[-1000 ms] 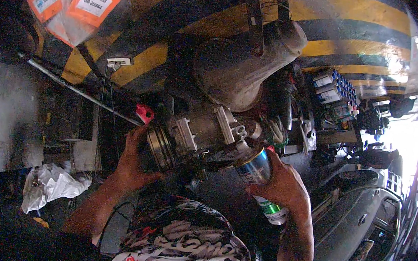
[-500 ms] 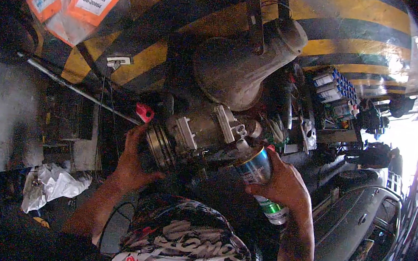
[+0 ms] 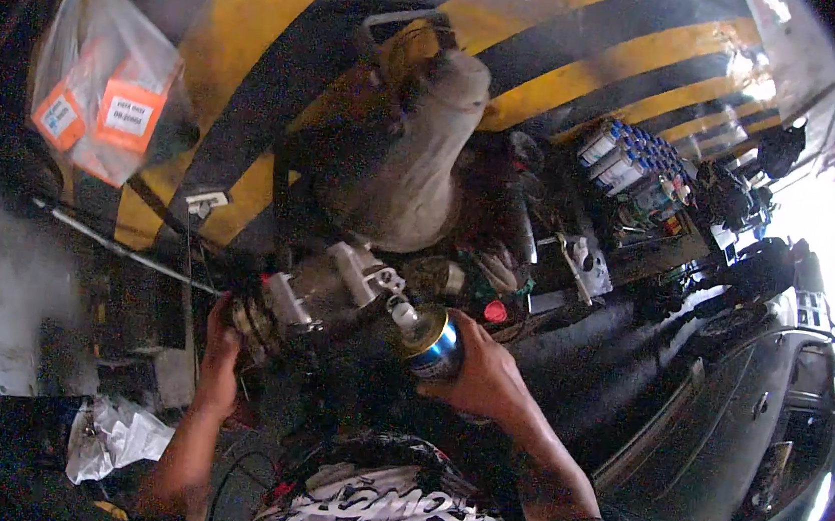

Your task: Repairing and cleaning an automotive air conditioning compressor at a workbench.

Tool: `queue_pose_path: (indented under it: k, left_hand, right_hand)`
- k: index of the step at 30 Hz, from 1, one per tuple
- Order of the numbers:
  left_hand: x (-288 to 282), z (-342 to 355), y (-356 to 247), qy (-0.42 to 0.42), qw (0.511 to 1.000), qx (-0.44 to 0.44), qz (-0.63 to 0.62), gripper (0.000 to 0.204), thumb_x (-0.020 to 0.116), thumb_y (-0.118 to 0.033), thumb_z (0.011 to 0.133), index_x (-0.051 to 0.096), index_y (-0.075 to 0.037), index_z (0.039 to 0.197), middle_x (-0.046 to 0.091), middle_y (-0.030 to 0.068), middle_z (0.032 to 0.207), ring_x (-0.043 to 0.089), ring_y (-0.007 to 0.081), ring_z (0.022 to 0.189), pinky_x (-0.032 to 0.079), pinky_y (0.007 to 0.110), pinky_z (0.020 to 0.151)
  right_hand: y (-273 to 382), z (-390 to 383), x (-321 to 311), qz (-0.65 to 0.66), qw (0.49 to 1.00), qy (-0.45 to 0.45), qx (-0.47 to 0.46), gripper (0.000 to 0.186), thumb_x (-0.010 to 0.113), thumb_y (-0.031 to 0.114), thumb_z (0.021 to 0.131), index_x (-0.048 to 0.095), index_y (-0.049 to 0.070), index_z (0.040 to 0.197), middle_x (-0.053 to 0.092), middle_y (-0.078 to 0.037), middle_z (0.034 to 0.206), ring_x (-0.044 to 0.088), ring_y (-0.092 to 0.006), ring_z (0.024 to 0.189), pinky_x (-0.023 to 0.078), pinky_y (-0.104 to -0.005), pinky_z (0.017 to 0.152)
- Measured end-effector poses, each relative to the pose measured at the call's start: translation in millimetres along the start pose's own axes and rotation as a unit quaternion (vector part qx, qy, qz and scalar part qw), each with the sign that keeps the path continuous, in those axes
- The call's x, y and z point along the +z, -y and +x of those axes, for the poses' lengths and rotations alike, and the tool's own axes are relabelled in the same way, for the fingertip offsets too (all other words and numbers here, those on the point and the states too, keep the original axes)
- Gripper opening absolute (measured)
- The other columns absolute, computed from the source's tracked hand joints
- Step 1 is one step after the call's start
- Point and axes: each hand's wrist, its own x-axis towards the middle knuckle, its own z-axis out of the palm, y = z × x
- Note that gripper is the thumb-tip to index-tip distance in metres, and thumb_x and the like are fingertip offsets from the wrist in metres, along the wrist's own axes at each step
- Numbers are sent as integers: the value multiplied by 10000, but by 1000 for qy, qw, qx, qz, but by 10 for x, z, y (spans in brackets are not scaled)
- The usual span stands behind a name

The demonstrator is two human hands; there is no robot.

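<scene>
A cylindrical metal machine part [image 3: 319, 296] with pale brackets on top lies in front of me. My left hand [image 3: 219, 367] grips its ringed left end, the fingers partly hidden behind it. My right hand [image 3: 482, 372] is wrapped around a blue spray can [image 3: 439, 353] with a gold rim. The can leans, its white top [image 3: 402, 312] close to the right end of the part and its metal fitting [image 3: 388, 280]; I cannot tell whether they touch. The can's lower end is hidden by my hand.
Beyond the part rises a large grey funnel-shaped metal housing [image 3: 411, 170]. A clear bag [image 3: 161, 50] with orange boxes hangs at far left, above a metal bar [image 3: 127, 251]. Several blue-and-white cans [image 3: 613, 164] stand on a bench at right. A grey car [image 3: 724, 421] is parked nearby.
My view has shifted, so the part and both hands sit further left and lower. The spray can remains in my right hand, now tipped more toward me. My left hand stays at the ringed end.
</scene>
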Motion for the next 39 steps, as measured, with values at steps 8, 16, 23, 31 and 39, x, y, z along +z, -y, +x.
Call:
queue_pose_path:
  k: [8, 16, 23, 31, 39]
  left_hand:
    - [256, 75, -254, -71, 950, -161, -258, 647, 463, -574, 1019, 481, -104, 1463, 581, 88, 1409, 565, 303, 1278, 430, 459, 1089]
    - [581, 102, -622, -50, 934, -197, -293, 570, 425, -564, 1017, 600, -125, 1335, 670, 102, 1285, 665, 302, 1134, 536, 500, 955]
    - [708, 266, -690, -143, 931, -185, -282, 596, 492, -619, 978, 642, -148, 1312, 663, 79, 1314, 628, 332, 1183, 473, 614, 999]
    - [683, 380, -572, -155, 922, -174, -309, 517, 419, -535, 1047, 647, -107, 1227, 714, 66, 1118, 712, 267, 961, 589, 454, 857]
    - [830, 312, -887, -139, 920, -322, -176, 633, 471, -708, 918, 670, -189, 1221, 688, 78, 1201, 637, 304, 1062, 423, 651, 943]
  right_hand:
    - [-509, 36, -600, 194, 967, -121, -113, 1063, 972, 285, 605, 363, 48, 1444, 634, -182, 1299, 620, -304, 1223, 485, -414, 1055]
    - [-1070, 1268, -1055, 320, 853, -378, -166, 986, 926, 228, 685, 322, 69, 1448, 617, -172, 1332, 619, -286, 1219, 479, -408, 1052]
    - [-1189, 1982, -735, 325, 882, -340, -31, 960, 946, 225, 652, 373, 64, 1404, 623, -191, 1318, 605, -310, 1243, 483, -413, 1033]
    - [-1615, 2329, -453, 270, 877, -382, -109, 857, 896, 193, 740, 373, 82, 1410, 616, -148, 1293, 629, -290, 1152, 510, -401, 990]
    - [-1374, 1694, -447, 309, 835, -406, -205, 614, 722, 146, 933, 415, 18, 1448, 605, -139, 1312, 590, -212, 1161, 501, -365, 985]
